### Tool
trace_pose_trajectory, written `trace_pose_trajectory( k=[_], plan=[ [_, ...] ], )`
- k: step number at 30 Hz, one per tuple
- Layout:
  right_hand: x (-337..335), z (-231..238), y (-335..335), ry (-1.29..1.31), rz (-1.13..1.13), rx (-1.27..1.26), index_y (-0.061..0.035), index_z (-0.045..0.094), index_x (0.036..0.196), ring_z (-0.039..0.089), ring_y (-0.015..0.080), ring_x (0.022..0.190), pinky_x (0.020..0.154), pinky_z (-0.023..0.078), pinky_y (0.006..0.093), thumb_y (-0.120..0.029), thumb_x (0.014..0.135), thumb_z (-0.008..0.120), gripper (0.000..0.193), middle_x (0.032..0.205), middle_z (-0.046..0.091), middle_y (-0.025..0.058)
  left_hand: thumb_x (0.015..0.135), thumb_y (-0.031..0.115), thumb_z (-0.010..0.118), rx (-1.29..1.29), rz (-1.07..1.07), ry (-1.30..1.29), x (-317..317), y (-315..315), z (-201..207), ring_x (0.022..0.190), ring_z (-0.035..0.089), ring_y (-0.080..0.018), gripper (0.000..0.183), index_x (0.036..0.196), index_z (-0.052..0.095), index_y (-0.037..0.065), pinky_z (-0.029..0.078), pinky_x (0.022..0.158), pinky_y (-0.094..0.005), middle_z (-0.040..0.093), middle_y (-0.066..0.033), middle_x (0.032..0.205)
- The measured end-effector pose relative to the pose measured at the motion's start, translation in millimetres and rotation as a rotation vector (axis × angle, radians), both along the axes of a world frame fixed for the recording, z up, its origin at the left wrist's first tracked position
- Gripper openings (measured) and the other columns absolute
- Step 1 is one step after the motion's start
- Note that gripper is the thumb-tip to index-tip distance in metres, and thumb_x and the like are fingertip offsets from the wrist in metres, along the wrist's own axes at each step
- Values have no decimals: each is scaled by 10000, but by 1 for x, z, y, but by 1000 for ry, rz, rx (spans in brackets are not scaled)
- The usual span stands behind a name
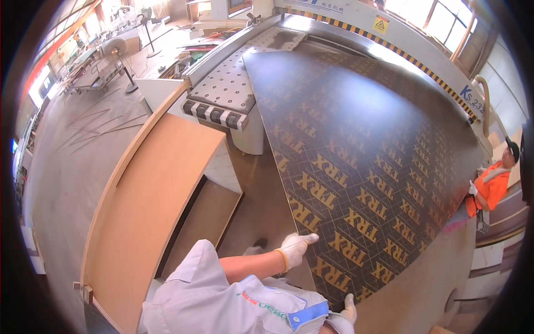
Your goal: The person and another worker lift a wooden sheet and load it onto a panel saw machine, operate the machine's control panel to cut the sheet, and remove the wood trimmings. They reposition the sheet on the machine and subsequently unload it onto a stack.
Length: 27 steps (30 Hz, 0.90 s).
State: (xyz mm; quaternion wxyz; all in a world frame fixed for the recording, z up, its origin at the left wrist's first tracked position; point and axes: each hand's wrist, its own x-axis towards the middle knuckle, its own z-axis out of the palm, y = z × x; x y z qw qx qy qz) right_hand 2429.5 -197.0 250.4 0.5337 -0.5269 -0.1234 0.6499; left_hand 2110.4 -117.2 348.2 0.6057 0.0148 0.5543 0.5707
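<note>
My left fingers (295, 250) and right fingers (349, 309) are pinching a dark panel (361, 178), its far corner pointing over the dotted bed (225, 82), its long axis unclear.

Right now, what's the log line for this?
left hand: holding left edge of board; right hand: at near corner; worker: by right edge; machine: under far end

Strong daylight enters through blown-out, metal-framed window panes (445, 22) at upper right, and the distant workshop at upper left looks washed out. A broad bluish-white glare spreads across the large dark brown, gold-printed sheet (361, 156), fading toward its near corner. Black vignetting rings the fisheye view, which bows the long tan wooden board (161, 172) and the pale grey machine beam (423, 47).
</note>
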Motion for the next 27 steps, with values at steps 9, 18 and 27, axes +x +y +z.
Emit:
trace_pose_trajectory(
  k=[9,18,27],
  plan=[
    [33,-181,-154,-118,32,-157,5,765,1351,716,389,1155,1033,617,481,-567,1125,719,616,1300,791,189,1034,249,863,291,99,197,-195,-16,-122,1105,775,-304,451,1344,712,-41,625,987,-471,807,-172,1240],
    [147,-232,-308,140,-279,-216,-125,808,1287,693,358,1169,960,650,477,-560,1100,759,476,1293,782,135,1019,380,883,123,-339,268,-81,-219,-198,1253,749,-302,652,1444,723,-87,565,1071,-436,800,-212,1397],
    [-55,-171,-342,549,-226,72,-23,713,1481,706,377,1305,1137,586,494,-424,1116,762,544,1493,736,174,1072,368,856,-90,-426,-262,18,-383,-180,1349,709,-408,660,1532,632,-50,579,1145,-496,733,-221,1469]
  ],
)
